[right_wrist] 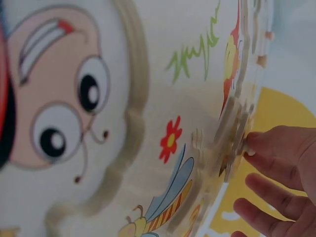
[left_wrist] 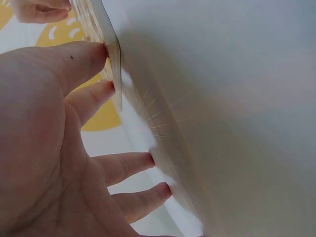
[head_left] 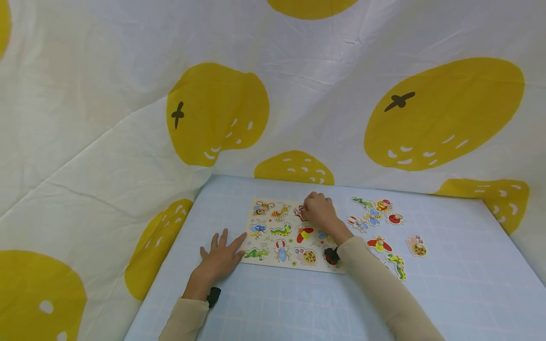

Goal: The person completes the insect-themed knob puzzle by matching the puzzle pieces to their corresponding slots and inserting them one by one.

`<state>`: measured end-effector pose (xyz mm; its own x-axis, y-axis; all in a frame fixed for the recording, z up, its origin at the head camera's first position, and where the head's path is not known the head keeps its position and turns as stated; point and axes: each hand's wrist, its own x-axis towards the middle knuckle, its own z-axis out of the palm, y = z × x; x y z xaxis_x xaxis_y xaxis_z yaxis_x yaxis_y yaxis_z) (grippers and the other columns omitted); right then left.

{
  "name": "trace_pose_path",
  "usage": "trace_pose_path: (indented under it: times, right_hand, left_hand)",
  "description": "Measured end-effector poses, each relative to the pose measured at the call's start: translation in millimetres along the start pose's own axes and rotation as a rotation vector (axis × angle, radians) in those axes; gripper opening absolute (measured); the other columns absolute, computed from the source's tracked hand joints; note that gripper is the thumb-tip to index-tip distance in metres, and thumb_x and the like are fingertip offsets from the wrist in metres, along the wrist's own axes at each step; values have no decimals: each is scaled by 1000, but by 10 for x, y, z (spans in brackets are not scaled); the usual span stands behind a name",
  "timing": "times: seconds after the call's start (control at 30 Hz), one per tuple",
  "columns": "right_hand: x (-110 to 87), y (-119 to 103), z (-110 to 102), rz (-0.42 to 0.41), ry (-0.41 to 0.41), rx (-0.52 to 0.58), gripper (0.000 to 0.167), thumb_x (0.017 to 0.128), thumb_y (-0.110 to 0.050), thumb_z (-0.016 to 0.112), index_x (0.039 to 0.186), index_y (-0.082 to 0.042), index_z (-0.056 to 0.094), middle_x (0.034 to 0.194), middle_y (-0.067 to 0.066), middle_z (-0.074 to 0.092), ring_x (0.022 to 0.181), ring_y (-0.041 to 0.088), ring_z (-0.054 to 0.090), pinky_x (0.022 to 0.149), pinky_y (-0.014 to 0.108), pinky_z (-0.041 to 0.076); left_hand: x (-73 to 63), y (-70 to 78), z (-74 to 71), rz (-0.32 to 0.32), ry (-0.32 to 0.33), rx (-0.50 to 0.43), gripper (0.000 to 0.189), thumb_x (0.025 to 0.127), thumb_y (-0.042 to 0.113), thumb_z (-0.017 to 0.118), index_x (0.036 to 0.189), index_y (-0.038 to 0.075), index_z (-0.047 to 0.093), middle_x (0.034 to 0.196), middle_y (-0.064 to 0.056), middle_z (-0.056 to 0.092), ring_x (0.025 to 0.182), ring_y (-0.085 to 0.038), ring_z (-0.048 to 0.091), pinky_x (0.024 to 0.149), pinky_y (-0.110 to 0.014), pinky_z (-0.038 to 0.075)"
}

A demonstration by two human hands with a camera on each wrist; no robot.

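A wooden peg puzzle board (head_left: pixel 294 242) with printed insects lies flat on the table. My left hand (head_left: pixel 221 259) rests at its left side with fingers spread. In the left wrist view, the thumb (left_wrist: pixel 94 54) and forefinger touch the board's edge, while other fingertips meet the tablecloth. My right hand (head_left: pixel 320 210) is over the board's upper right part. Its thumb and forefinger pinch the small peg of a puzzle piece (right_wrist: pixel 231 153), seen edge-on close to the board in the right wrist view. A red-and-white striped shape (head_left: pixel 300 212) shows beside these fingers; the hand hides the rest.
Several loose pegged pieces lie right of the board, among them a ladybug (head_left: pixel 395 218), a dragonfly (head_left: pixel 373 217), a snail (head_left: pixel 416 246) and a caterpillar (head_left: pixel 397 266). A pale blue checked cloth (head_left: pixel 298 308) covers the table. A white curtain (head_left: pixel 307 94) with yellow fruit shapes hangs behind.
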<state>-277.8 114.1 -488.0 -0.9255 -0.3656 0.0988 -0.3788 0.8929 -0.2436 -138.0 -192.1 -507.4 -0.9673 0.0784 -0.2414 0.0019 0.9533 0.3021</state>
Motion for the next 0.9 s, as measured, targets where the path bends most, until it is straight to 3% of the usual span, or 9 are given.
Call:
trace_pose_path:
  times: [0.27,0.9]
  right_hand:
    - [-7,-37,27,12,-40,10,18,97,-16,64,79,-14,64,121,14,59,107,35,52,90,54,41]
    - [33,-32,77,-12,-39,-58,13,99,-16,61,90,-10,69,120,14,60,104,34,53,87,53,42]
  left_hand:
    - [2,5,5,-6,-7,-3,57,102,40,55,156,32,37,162,-26,15,145,-54,8,101,-83,8]
    - [-4,22,-16,-3,0,3,57,102,40,55,156,32,37,162,-26,15,145,-54,9,101,-83,9]
